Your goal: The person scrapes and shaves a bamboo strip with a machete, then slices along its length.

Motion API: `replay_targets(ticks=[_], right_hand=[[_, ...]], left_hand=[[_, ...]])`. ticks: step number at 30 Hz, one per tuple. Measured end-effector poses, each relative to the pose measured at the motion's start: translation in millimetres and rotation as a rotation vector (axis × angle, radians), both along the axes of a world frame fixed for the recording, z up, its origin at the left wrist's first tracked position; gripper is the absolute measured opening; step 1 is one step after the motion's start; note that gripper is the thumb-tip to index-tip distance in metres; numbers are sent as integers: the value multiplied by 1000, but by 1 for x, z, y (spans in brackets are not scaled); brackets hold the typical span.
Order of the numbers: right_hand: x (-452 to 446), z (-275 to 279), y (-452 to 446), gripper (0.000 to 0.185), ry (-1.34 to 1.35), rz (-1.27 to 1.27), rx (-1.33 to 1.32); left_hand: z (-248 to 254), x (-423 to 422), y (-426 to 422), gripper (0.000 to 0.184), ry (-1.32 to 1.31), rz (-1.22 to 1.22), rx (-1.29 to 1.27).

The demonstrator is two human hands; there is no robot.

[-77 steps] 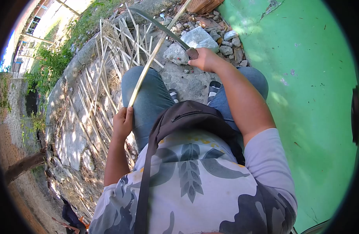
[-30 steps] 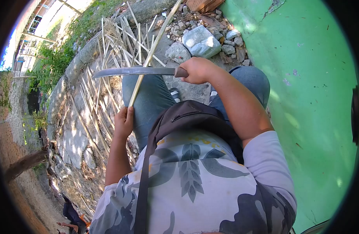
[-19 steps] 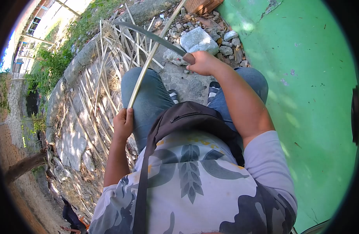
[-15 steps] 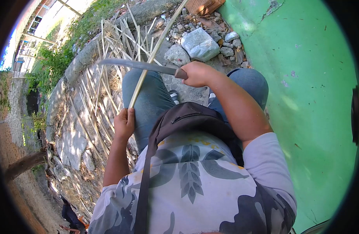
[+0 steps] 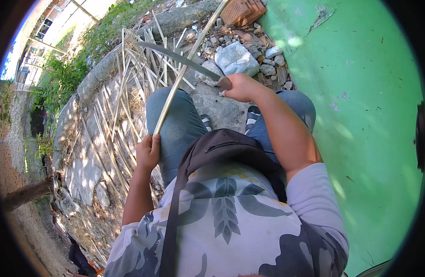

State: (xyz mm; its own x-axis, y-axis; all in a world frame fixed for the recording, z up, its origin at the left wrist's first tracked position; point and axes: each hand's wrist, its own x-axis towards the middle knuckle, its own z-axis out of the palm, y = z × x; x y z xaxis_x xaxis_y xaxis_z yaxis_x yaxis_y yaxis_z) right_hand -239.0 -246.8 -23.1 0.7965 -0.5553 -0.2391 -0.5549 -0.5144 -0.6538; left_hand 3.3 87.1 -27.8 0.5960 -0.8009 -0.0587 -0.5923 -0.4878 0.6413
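Note:
My left hand (image 5: 148,151) is closed around the lower end of a long pale strip (image 5: 174,88), which looks like split bamboo. The strip slants up and to the right over my left knee, toward the top of the view. My right hand (image 5: 240,87) is wrapped round the short handle of a machete (image 5: 185,60). Its long, slightly curved blade points up and left and crosses the strip above my knee. Whether the edge touches the strip, I cannot tell.
Many loose pale strips (image 5: 113,120) lie on the stony ground to the left. Rocks (image 5: 237,58) and reddish bricks (image 5: 242,11) lie ahead of my feet. A green surface (image 5: 360,138) spreads along the right. A black bag (image 5: 226,145) rests on my lap.
My right hand has moved slightly right, and the machete has tilted so its tip sits higher and further right. My left hand keeps its hold on the strip, nearly in place.

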Motion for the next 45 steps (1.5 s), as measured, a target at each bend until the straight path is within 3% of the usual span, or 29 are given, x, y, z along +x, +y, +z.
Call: replay_targets(ticks=[5, 8, 11, 12, 15, 20, 23, 24, 27, 28, 31, 32, 36, 40, 43, 45], right_hand=[[12, 29, 26, 30, 147, 213, -199], [6, 6, -2, 30, 11, 129, -97], [1, 0, -23, 33, -36, -159, 37], [2, -1, -26, 41, -15, -192, 79], [-3, -8, -12, 40, -109, -160, 59], [13, 15, 35, 27, 75, 273, -77], [15, 28, 28, 27, 119, 310, -164], [14, 13, 16, 29, 78, 265, -144], [10, 7, -13, 37, 108, -94, 312], [8, -2, -15, 40, -109, -96, 145], [4, 0, -12, 41, -29, -86, 119], [4, -16, -12, 34, -22, -72, 135], [14, 5, 28, 27, 126, 224, -49], [16, 13, 22, 30, 90, 328, -219], [7, 1, -21, 36, 42, -45, 67], [6, -4, -24, 39, 13, -188, 83]], left_hand=[[1, 0, 1, 46, 28, 6, 2], [-3, -1, 4, 46, 26, 13, -35], [-1, -2, 2, 46, 12, 20, -40], [2, -3, 0, 46, 8, 22, -30], [4, 0, -1, 47, 19, -8, -12], [-2, 2, 1, 45, 65, -24, -59], [-7, 3, 5, 43, 63, -18, -95], [-7, 0, 5, 43, 56, 0, -98], [-2, -3, 4, 44, 9, 15, -70], [-4, -2, 4, 44, -9, 17, -52], [1, -1, 1, 44, 9, 18, -11], [3, -2, -1, 45, 49, 20, -18], [0, 1, -1, 45, 50, 13, -7], [-3, -1, 2, 45, 35, -5, -87], [-1, -4, 4, 45, 18, 15, -93], [6, -5, 2, 45, 43, 3, -60]])
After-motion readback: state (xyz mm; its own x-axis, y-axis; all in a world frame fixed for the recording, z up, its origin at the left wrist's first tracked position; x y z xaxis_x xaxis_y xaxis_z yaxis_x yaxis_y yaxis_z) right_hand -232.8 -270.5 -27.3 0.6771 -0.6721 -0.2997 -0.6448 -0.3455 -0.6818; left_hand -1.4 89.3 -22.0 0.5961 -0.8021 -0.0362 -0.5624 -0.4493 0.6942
